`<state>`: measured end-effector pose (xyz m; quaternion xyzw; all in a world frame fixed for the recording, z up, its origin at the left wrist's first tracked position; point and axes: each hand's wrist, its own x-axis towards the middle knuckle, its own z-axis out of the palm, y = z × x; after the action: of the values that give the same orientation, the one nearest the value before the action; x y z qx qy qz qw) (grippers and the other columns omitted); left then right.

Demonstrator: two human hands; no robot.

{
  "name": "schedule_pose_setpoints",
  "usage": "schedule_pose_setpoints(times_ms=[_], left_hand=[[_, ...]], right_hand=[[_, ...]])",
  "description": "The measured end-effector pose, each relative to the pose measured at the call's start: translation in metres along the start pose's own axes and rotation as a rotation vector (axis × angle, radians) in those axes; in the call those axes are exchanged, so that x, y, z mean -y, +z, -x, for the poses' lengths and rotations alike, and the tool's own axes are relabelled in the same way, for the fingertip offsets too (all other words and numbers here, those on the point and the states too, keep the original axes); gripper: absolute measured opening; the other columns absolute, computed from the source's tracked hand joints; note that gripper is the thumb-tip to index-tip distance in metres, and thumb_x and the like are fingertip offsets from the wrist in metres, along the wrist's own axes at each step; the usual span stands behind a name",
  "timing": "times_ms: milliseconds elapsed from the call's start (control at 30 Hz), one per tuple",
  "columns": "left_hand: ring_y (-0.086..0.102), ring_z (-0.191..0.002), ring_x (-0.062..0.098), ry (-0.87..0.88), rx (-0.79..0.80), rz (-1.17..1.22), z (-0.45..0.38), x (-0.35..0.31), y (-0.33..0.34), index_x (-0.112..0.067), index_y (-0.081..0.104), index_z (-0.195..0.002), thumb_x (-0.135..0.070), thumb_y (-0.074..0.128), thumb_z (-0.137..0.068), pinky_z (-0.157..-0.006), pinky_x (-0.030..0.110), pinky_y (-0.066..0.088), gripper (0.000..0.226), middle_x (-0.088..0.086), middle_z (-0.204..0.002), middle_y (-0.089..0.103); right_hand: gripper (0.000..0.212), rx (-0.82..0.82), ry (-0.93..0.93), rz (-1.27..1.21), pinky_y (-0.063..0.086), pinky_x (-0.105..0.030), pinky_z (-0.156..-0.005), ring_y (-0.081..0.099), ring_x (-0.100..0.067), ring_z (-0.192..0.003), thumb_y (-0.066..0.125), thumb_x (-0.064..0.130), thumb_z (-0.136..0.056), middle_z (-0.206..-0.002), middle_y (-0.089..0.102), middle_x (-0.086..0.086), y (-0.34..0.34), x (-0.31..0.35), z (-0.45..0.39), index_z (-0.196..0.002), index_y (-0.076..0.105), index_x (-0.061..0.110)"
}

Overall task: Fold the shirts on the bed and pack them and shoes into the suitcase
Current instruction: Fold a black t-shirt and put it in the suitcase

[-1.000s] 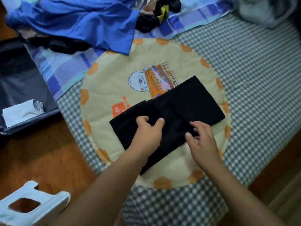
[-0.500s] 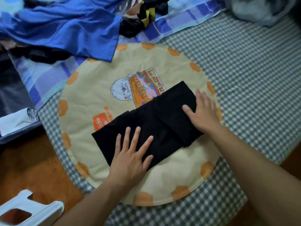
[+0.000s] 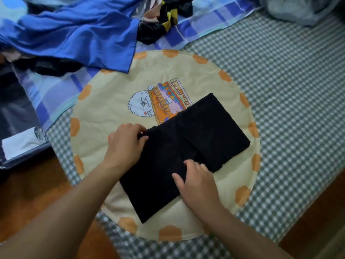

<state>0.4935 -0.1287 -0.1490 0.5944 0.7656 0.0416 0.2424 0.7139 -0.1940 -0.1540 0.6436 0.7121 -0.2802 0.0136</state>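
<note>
A black shirt (image 3: 196,139), folded into a long strip with its right end doubled over, lies on a round cream mat (image 3: 104,109) with orange patches on the bed. My left hand (image 3: 127,144) pinches the strip's upper left edge. My right hand (image 3: 196,184) grips the strip's lower edge near the middle, fingers curled into the cloth. A blue shirt (image 3: 78,32) lies crumpled at the top left among other dark clothes. An open dark suitcase (image 3: 16,109) sits at the left edge with a white folded item (image 3: 20,144) in it. No shoes show.
The bed has a green checked sheet (image 3: 289,109) and a blue striped cloth (image 3: 201,25) under the clothes pile. A grey bundle (image 3: 298,10) sits at the top right. Wooden floor (image 3: 28,193) lies to the left and below the bed.
Both hands left their flat press on the shirt. The left went to the strip's upper left edge and pinched it; the right came back from the right end to grip the lower edge.
</note>
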Motion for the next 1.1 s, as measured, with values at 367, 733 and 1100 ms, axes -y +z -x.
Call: schedule_pose_setpoints(times_ms=[367,733,1100], left_hand=[[0.034,-0.142,0.040,0.238,-0.271,-0.190,0.054,-0.010,0.025,-0.015,0.054,-0.142,-0.025,0.066,-0.092,-0.115,0.053,0.026,0.052,0.017,-0.149,0.041],[0.012,-0.154,0.039,0.219,0.009,-0.257,0.100,0.022,0.071,-0.028,0.036,-0.157,-0.054,0.034,-0.096,-0.122,0.052,0.009,0.066,0.015,-0.165,0.024],[-0.002,-0.156,0.036,0.326,-0.018,-0.236,0.093,-0.012,0.077,-0.032,0.031,-0.158,-0.060,0.033,-0.098,-0.123,0.056,0.009,0.066,0.011,-0.169,0.013]], right_hand=[[0.064,-0.399,-0.054,0.218,0.039,-0.050,-0.109,0.038,-0.034,-0.137,0.062,0.043,-0.091,-0.149,0.042,-0.012,-0.017,-0.013,-0.036,-0.146,0.047,0.015],[0.067,-0.203,-0.099,0.516,0.048,-0.040,-0.070,0.048,-0.032,-0.092,0.061,-0.001,-0.084,-0.113,0.050,-0.015,-0.048,-0.046,-0.106,-0.148,0.041,0.003],[0.078,0.087,-0.237,0.264,0.045,-0.041,-0.101,0.045,-0.027,-0.120,0.037,0.066,-0.095,-0.135,0.046,-0.006,-0.058,-0.031,-0.088,-0.154,0.037,0.015]])
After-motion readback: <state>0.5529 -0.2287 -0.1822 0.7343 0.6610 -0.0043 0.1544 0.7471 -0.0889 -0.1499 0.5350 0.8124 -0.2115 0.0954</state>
